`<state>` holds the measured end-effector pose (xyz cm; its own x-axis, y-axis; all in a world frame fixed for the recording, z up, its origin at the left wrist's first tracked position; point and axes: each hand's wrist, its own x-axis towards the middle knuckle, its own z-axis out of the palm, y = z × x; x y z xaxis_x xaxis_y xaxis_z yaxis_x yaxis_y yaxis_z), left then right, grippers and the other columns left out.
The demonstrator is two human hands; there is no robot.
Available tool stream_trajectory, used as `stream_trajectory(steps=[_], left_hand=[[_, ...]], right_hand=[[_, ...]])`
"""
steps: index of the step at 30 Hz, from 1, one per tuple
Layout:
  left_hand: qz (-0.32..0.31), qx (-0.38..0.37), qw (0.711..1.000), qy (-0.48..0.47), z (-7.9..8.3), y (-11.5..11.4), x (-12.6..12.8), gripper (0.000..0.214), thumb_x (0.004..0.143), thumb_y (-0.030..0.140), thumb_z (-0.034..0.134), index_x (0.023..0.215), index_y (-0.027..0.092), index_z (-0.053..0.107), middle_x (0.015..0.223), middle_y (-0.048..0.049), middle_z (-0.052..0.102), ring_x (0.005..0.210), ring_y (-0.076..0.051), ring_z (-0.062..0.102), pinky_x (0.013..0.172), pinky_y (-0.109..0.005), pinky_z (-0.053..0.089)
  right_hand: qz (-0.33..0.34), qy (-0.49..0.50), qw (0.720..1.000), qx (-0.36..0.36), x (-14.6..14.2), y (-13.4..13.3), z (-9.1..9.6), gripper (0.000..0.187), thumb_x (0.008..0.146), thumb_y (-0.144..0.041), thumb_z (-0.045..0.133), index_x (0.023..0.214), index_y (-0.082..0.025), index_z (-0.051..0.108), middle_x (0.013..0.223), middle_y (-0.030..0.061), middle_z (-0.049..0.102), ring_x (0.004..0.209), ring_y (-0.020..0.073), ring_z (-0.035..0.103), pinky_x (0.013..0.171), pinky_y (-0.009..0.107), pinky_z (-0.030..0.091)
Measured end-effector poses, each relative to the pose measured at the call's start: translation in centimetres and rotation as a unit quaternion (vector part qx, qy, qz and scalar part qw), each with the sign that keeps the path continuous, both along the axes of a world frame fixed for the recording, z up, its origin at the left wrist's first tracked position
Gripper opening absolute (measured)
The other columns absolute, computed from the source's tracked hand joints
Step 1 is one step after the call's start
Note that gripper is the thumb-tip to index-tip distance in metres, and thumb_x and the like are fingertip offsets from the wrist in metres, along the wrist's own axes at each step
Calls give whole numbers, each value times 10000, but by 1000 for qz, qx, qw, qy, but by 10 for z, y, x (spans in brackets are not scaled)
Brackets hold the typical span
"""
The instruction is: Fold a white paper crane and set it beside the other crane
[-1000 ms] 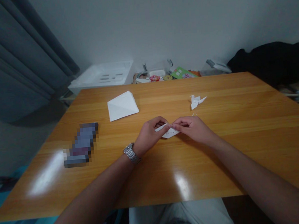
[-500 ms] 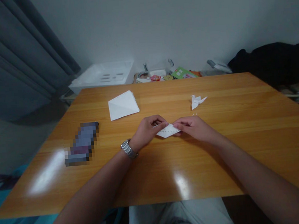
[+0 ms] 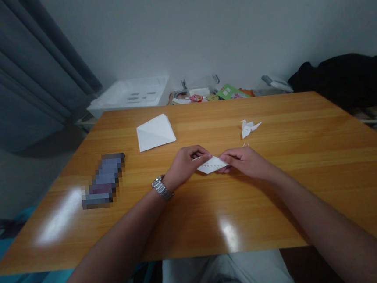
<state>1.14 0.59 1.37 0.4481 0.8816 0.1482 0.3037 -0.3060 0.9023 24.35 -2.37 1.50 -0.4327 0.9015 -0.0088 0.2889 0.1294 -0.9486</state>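
Observation:
Between my two hands is a small folded white paper [image 3: 212, 164] with a row of dark marks across it. My left hand [image 3: 190, 163], with a metal watch [image 3: 161, 188] on the wrist, pinches its left side between thumb and fingers. At the right corner my right hand [image 3: 241, 159] grips the same paper, thumb on top and fingers underneath. A folded white paper crane [image 3: 248, 128] sits on the table beyond my right hand. Farther left lies a stack of white paper sheets [image 3: 155, 133].
The wooden table [image 3: 195, 220] carries a pixelated phone-like object [image 3: 104, 180] at the left. Behind the table's far edge are a white plastic tray [image 3: 131, 93], a green packet [image 3: 232, 92] and a black cloth heap [image 3: 341, 79]. A grey curtain [image 3: 20, 63] hangs at the left.
Almost everything stays put. My right thumb and fingers have shifted very slightly to the right along the paper's edge; both hands still hold it.

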Motion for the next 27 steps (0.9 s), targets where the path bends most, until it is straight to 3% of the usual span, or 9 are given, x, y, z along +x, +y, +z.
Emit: stream_trajectory(steps=[8, 11, 18, 21, 27], left_hand=[[11, 3, 1000, 0, 2, -3, 3, 250, 883, 398, 696, 890, 153, 744, 847, -50, 750, 744, -139, 652, 638, -224, 475], [41, -5, 998, -49, 1, 0, 3, 285, 874, 430, 707, 892, 147, 732, 871, -55, 747, 770, -139, 667, 673, -221, 506], [86, -104, 976, -170, -6, 4, 2, 385, 842, 512, 719, 894, 131, 690, 826, -55, 714, 716, -136, 671, 645, -229, 552], [94, -90, 978, -163, -6, 4, 2, 371, 832, 499, 732, 864, 130, 704, 796, -46, 709, 686, -122, 654, 622, -210, 532], [54, -66, 992, -92, -7, 1, 4, 338, 852, 467, 723, 853, 129, 736, 734, -37, 703, 631, -100, 616, 556, -182, 471]], right_hand=[[-19, -6, 1000, 8, -2, 1, -2, 340, 890, -486, 648, 890, -164, 755, 825, 67, 766, 736, 193, 689, 696, 316, 539], [-45, 7, 999, 6, 0, 4, -1, 355, 883, -498, 654, 889, -154, 742, 806, 68, 761, 714, 185, 685, 679, 306, 535], [-98, 31, 995, 13, 3, 10, -6, 354, 860, -521, 674, 869, -171, 725, 798, 59, 745, 701, 179, 676, 688, 312, 547], [-79, 32, 996, 0, 2, 9, -7, 352, 866, -522, 663, 861, -173, 711, 804, 65, 745, 716, 193, 681, 698, 329, 551], [-56, -22, 996, 59, -2, 4, -4, 336, 925, -487, 596, 923, -176, 723, 865, 58, 734, 764, 191, 653, 683, 301, 499]])
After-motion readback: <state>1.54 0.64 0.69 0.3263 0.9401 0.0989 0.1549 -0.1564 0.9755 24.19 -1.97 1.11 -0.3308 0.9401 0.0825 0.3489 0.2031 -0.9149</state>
